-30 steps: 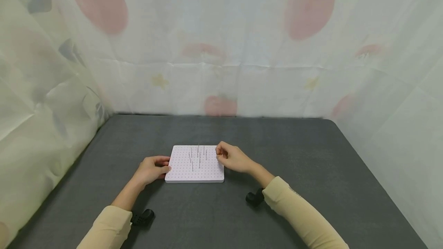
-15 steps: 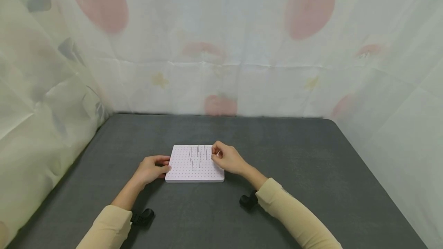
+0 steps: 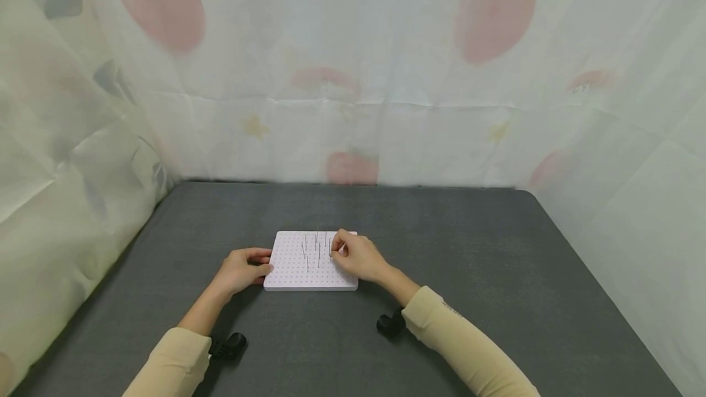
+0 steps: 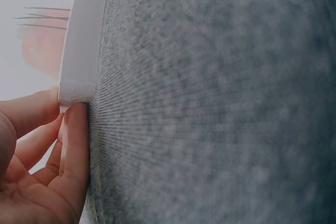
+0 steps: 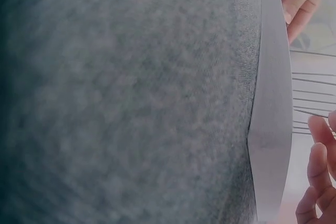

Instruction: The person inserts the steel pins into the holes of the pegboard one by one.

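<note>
A white pegboard (image 3: 292, 282) full of small holes lies flat on the table. Several thin metal pins (image 3: 318, 257) stand up from its middle and far part, some slightly tilted. My left hand (image 3: 239, 271) holds the board's left edge. In the left wrist view its thumb presses the top rim and its fingers touch the side. Over the board's right half, my right hand (image 3: 361, 259) pinches a thin metal pin (image 5: 312, 113) between thumb and fingertips, close to the standing pins. Whether the pin's lower end touches the board, I cannot tell.
The dark grey table (image 3: 469, 250) reaches out on all sides of the board. A printed curtain (image 3: 248, 48) hangs behind it and along both sides. Black wrist devices (image 3: 227, 347) sit under both cuffs, just above the table.
My right hand has moved left over the board, from its right edge toward the standing pins, with the pin in its fingers. The left hand and the board have stayed in place.
</note>
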`<state>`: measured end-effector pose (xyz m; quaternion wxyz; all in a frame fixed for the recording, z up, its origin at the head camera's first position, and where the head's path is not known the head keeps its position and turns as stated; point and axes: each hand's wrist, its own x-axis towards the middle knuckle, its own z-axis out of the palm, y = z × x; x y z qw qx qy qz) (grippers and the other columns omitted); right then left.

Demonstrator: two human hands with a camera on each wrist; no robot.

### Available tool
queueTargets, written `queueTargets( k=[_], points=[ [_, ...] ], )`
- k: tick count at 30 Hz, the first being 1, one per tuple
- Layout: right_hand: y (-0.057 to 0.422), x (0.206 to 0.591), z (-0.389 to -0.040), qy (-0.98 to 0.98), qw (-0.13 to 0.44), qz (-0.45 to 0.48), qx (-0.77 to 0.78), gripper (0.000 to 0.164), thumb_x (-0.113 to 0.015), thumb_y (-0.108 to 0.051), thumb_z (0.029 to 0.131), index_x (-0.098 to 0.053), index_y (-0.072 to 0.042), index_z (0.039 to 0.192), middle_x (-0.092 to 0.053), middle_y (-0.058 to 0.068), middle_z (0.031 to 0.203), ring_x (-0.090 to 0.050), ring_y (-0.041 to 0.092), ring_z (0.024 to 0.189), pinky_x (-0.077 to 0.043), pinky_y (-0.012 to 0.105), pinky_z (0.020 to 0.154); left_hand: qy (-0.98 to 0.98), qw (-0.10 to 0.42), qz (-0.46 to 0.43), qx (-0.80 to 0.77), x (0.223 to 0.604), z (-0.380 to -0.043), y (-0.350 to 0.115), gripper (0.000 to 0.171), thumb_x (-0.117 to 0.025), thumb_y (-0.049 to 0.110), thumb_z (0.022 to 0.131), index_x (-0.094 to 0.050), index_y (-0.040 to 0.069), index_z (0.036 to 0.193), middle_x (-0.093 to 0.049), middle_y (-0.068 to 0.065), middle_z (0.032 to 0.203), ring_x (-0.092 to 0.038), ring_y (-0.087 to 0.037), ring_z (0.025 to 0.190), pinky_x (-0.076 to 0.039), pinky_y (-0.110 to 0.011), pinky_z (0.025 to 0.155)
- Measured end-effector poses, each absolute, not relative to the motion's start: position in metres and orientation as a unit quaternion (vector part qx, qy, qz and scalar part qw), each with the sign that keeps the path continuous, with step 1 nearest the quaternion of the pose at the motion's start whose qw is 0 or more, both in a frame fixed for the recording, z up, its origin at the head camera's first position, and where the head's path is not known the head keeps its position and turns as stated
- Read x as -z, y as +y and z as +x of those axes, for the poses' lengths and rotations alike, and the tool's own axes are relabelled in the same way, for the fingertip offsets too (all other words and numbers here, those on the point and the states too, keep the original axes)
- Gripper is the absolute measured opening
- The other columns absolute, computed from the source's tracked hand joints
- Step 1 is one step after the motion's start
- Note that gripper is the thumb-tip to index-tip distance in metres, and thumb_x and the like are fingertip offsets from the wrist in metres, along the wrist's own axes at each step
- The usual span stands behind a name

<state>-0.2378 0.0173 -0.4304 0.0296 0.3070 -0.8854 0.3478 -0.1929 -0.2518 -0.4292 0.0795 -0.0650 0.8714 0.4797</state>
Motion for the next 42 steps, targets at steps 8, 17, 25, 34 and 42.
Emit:
queueTargets(
  k=[8, 17, 25, 34, 42],
  points=[
    [0.0153, 0.4325, -0.2379, -0.888, 0.037, 0.312, -0.336, 0.005, -0.062, -0.013, 0.084, -0.058, -0.015, 0.084, -0.058, -0.009, 0.070, -0.050, 0.003, 0.061, -0.040, 0.016, 0.050, 0.871, 0.082, -0.069, -0.480, 0.4284, -0.1934, -0.2518, 0.043, -0.065, 0.005, 0.083, -0.054, -0.004, 0.123, -0.059, -0.018, 0.108, -0.062, -0.016, 0.083, -0.056, -0.031, 0.068],
    [0.0140, 0.4342, -0.2372, -0.885, 0.046, 0.330, -0.324, 0.005, -0.062, -0.013, 0.084, -0.058, -0.014, 0.085, -0.057, -0.009, 0.068, -0.048, 0.003, 0.059, -0.038, 0.015, 0.049, 0.875, 0.081, -0.072, -0.472, 0.4283, -0.1930, -0.2517, 0.042, -0.065, 0.005, 0.083, -0.054, -0.003, 0.123, -0.059, -0.018, 0.108, -0.062, -0.017, 0.084, -0.056, -0.032, 0.068],
    [0.0130, 0.4358, -0.2379, -0.892, 0.049, 0.329, -0.306, 0.008, -0.063, -0.016, 0.084, -0.056, -0.018, 0.083, -0.056, -0.011, 0.068, -0.047, 0.001, 0.058, -0.037, 0.014, 0.049, 0.875, 0.082, -0.072, -0.471, 0.4280, -0.1932, -0.2520, 0.043, -0.065, 0.006, 0.083, -0.054, -0.003, 0.124, -0.059, -0.017, 0.108, -0.061, -0.017, 0.085, -0.056, -0.032, 0.068],
    [0.0116, 0.4357, -0.2376, -0.896, 0.051, 0.327, -0.298, 0.010, -0.064, -0.017, 0.084, -0.055, -0.018, 0.082, -0.056, -0.011, 0.068, -0.047, 0.001, 0.058, -0.037, 0.014, 0.050, 0.877, 0.083, -0.071, -0.467, 0.4271, -0.1928, -0.2519, 0.043, -0.065, 0.006, 0.083, -0.054, -0.003, 0.124, -0.059, -0.017, 0.108, -0.061, -0.017, 0.085, -0.056, -0.031, 0.068],
    [0.0129, 0.4333, -0.2363, -0.895, 0.044, 0.325, -0.303, 0.007, -0.064, -0.017, 0.084, -0.057, -0.018, 0.085, -0.055, -0.010, 0.068, -0.048, 0.002, 0.059, -0.039, 0.015, 0.052, 0.874, 0.085, -0.072, -0.473, 0.4260, -0.1929, -0.2520, 0.042, -0.065, 0.005, 0.083, -0.054, -0.003, 0.123, -0.058, -0.018, 0.108, -0.061, -0.017, 0.084, -0.056, -0.032, 0.068]
  ],
)
